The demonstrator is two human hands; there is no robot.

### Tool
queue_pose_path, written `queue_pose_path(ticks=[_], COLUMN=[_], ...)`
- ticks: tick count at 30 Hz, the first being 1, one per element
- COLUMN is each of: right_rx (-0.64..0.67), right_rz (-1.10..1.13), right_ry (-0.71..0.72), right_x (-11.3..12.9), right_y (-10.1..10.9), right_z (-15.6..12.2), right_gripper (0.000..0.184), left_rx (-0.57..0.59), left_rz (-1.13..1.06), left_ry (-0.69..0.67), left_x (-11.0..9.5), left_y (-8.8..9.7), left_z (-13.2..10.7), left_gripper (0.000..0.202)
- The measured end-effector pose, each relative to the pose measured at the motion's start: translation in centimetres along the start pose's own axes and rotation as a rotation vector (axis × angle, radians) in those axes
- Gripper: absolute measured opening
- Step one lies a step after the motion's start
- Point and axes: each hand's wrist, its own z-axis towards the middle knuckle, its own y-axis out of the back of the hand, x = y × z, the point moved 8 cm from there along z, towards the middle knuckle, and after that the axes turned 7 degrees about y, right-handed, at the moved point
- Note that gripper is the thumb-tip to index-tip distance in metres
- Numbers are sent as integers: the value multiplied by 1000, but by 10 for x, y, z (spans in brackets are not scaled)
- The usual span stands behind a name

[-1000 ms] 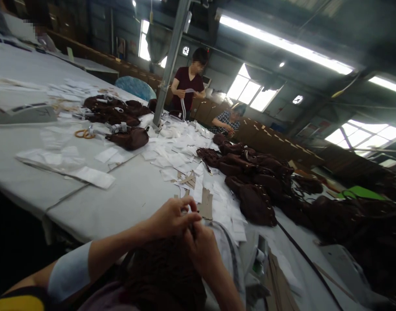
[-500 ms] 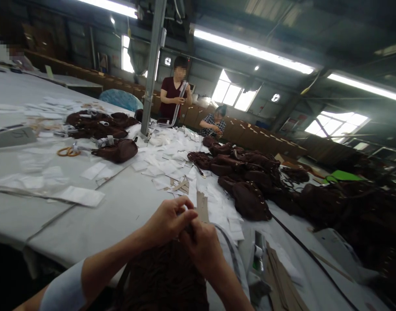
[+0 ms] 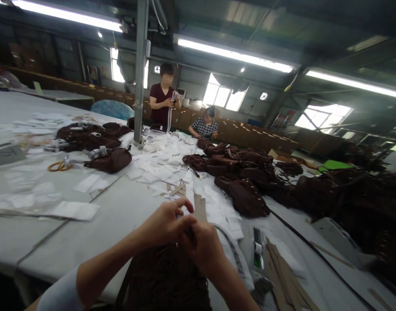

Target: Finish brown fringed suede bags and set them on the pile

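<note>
Counter spreads ahead of both hands. Bags [image 3: 243, 196] heaped beyond the right hand. Fringed brown piece [image 3: 167, 280] just below both. Left hand [image 3: 168, 220]: thumb and forefinger curled, small gap. Right hand [image 3: 206, 248]: fingers folded, meeting the left; whatever either holds is hidden, cannot tell. View has swung right since a second ago; hands barely altered, suggesting handling stays at one spot.

I can read no lettering for certain. The grey object [image 3: 3, 157] to my left bears a dark, letter-like mark [image 3: 11, 153] too blurred to make out.
</note>
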Motion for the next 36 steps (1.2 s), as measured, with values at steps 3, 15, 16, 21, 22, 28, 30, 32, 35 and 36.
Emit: queue_pose_path(ticks=[3, 15, 16, 21, 22, 28, 30, 32, 35, 36], right_rx=[-89, 80, 105, 79, 67, -29, -7, 39, 102, 106], right_rz=[-8, -158, -126, -87, -99, 23, 18, -69, -71, -27], right_ry=[-97, -11, 19, -66, -88, -179, -164, -134, -60, -44], right_x=[5, -8, -4, 8, 9, -5, -10, -12, -5, 0], right_y=[11, -16, -16, -5, -5, -16, -18, -17, -9, -5], right_z=[6, -12, -10, 3, 4, -7, -12, -14, -9, -6], right_gripper=[26, 7, 8, 26, 30, 25, 18, 10, 8, 10], left_rx=[-278, -16, 16, -62, -129, -381, -259, -87, 54, 55], left_rz=[-446, 141, 228, -133, -272, -704, -491, -134, 239, 236], left_ry=[-37, -16, -20, 35, 38, 34, 8, -6, -32, -35], left_x=[-4, 7, 5, 12, 16, 31, 21, 10, -2, -6], left_y=[14, 1, 0, 5, 8, 20, 18, 12, 7, 7], left_z=[1, 0, -1, 1, 1, -3, -2, -4, -10, -11], left_gripper=[37, 44, 39, 38, 40, 46, 44, 41, 33, 29])
